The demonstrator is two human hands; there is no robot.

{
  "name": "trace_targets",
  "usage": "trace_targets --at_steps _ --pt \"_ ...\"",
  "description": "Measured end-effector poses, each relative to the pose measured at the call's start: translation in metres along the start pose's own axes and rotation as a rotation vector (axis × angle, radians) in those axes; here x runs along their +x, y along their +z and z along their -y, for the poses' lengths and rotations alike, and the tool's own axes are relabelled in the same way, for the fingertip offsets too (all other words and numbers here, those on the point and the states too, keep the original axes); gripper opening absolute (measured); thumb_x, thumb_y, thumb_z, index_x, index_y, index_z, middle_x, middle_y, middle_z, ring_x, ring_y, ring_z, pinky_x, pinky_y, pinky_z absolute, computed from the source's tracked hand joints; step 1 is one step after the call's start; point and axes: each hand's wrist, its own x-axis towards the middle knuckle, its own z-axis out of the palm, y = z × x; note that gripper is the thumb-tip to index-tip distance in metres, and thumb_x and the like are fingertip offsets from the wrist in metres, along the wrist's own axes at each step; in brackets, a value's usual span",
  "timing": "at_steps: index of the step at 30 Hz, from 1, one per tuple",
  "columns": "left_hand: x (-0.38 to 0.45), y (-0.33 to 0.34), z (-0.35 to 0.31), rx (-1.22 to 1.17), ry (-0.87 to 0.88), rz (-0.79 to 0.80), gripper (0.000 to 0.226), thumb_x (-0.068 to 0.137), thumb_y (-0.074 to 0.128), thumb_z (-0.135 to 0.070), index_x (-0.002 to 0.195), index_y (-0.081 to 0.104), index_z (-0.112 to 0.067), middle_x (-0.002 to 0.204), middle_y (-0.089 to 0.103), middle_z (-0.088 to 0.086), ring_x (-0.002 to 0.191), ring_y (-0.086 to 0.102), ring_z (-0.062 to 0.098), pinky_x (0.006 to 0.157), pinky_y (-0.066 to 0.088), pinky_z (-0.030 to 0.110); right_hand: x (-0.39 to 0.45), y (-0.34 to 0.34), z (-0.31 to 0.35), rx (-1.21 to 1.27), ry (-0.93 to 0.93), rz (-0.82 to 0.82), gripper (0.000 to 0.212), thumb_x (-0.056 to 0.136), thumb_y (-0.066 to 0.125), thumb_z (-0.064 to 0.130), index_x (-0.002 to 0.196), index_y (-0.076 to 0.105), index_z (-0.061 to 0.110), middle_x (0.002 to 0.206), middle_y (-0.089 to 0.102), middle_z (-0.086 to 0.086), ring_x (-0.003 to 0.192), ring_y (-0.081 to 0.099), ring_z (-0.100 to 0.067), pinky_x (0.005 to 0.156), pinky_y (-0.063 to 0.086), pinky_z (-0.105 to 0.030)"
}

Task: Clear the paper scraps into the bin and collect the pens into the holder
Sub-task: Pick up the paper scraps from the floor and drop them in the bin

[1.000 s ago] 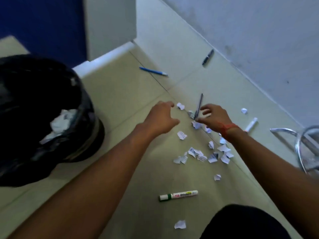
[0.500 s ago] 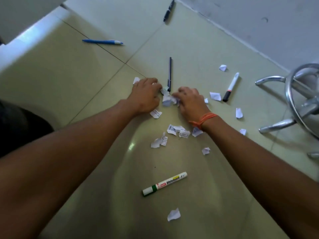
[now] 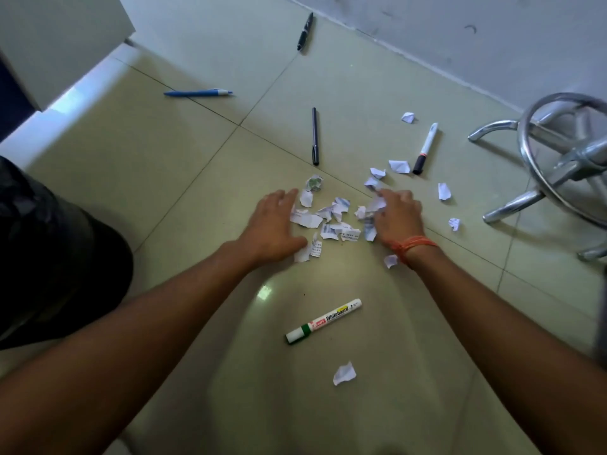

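Note:
A heap of torn paper scraps (image 3: pixel 333 220) lies on the tiled floor between my hands. My left hand (image 3: pixel 274 224) rests flat on the left side of the heap, fingers apart. My right hand (image 3: pixel 395 213) presses the right side, fingers spread over a few scraps. More scraps lie loose: one (image 3: pixel 344 373) near me, others (image 3: pixel 443 191) to the right. A green-capped whiteboard marker (image 3: pixel 323 321) lies in front of me. A thin black pen (image 3: pixel 315 136), a white marker with a black cap (image 3: pixel 426 148), a blue pen (image 3: pixel 198 92) and a dark pen (image 3: pixel 305 27) lie farther off.
The bin with a black liner (image 3: pixel 49 251) stands at the left edge. A chrome chair base (image 3: pixel 565 165) sits at the right. A grey wall (image 3: pixel 460 34) runs along the back and a white cabinet corner (image 3: pixel 59 37) at the top left.
Both hands have slid toward me from the black pen's tip, dragging scraps into a heap between them. The view has tilted down, and the bin has moved to the left edge.

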Motion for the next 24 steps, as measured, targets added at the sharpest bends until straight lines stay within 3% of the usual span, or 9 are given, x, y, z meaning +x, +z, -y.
trace_targets --at_steps 2,5,9,12,15,20,24 --pt "-0.002 0.001 -0.014 -0.012 0.05 0.034 0.108 0.072 0.078 -0.033 0.158 0.013 -0.02 0.159 0.026 0.009 0.146 0.023 0.031 0.116 0.027 0.039 -0.009 0.003 0.017 0.071 -0.131 0.055 0.05 0.09 0.054 0.011 0.14 0.046 0.011 0.137 0.044 -0.024 0.123 0.043 -0.042 0.106 0.029 -0.037" --pt "0.001 -0.002 -0.025 0.077 0.066 0.092 0.129 0.064 0.087 -0.039 0.158 0.0 -0.022 0.162 0.015 0.009 0.147 0.018 0.035 0.114 0.031 0.044 -0.016 -0.002 0.022 0.142 -0.17 0.081 0.066 0.085 0.064 0.02 0.146 0.037 0.017 0.142 0.042 -0.02 0.126 0.042 -0.04 0.106 0.033 -0.039" --pt "-0.001 -0.006 -0.027 0.312 0.059 0.184 0.155 0.051 0.093 -0.051 0.154 -0.021 -0.032 0.165 -0.019 0.011 0.153 0.0 0.037 0.116 0.026 0.054 -0.025 -0.01 0.004 -0.056 -0.165 0.138 0.113 0.062 0.085 0.043 0.152 0.019 0.028 0.145 0.033 -0.015 0.126 0.037 -0.041 0.105 0.035 -0.042" --pt "0.006 -0.001 -0.028 0.384 0.086 0.14 0.154 0.051 0.091 -0.057 0.155 -0.021 -0.033 0.163 -0.024 0.015 0.15 0.004 0.04 0.116 0.026 0.051 -0.026 0.002 0.003 -0.122 -0.17 0.182 0.121 0.057 0.088 0.045 0.152 0.015 0.028 0.145 0.03 -0.014 0.124 0.037 -0.041 0.103 0.037 -0.041" --pt "0.018 0.004 -0.025 0.355 0.079 0.091 0.143 0.056 0.086 -0.062 0.158 -0.009 -0.03 0.165 -0.013 0.015 0.147 0.009 0.041 0.117 0.026 0.047 -0.011 0.013 0.014 -0.048 -0.244 0.138 0.111 0.061 0.086 0.041 0.151 0.023 0.027 0.144 0.033 -0.015 0.126 0.039 -0.039 0.105 0.036 -0.041" --pt "0.017 0.01 -0.026 0.233 0.113 0.032 0.101 0.068 0.081 -0.058 0.152 0.034 -0.026 0.161 0.012 0.016 0.14 0.021 0.039 0.115 0.029 0.043 0.002 0.018 0.024 -0.002 -0.291 0.123 0.073 0.071 0.083 0.03 0.137 0.053 0.025 0.135 0.04 -0.018 0.121 0.047 -0.038 0.106 0.042 -0.043" --pt "0.008 0.026 -0.03 0.058 0.141 -0.081 0.043 0.08 0.078 -0.032 0.119 0.069 -0.014 0.136 0.043 0.014 0.118 0.047 0.035 0.095 0.042 0.036 -0.004 0.029 0.018 0.137 -0.317 -0.007 0.033 0.075 0.077 0.016 0.108 0.075 0.021 0.109 0.053 -0.013 0.094 0.059 -0.031 0.082 0.051 -0.035"
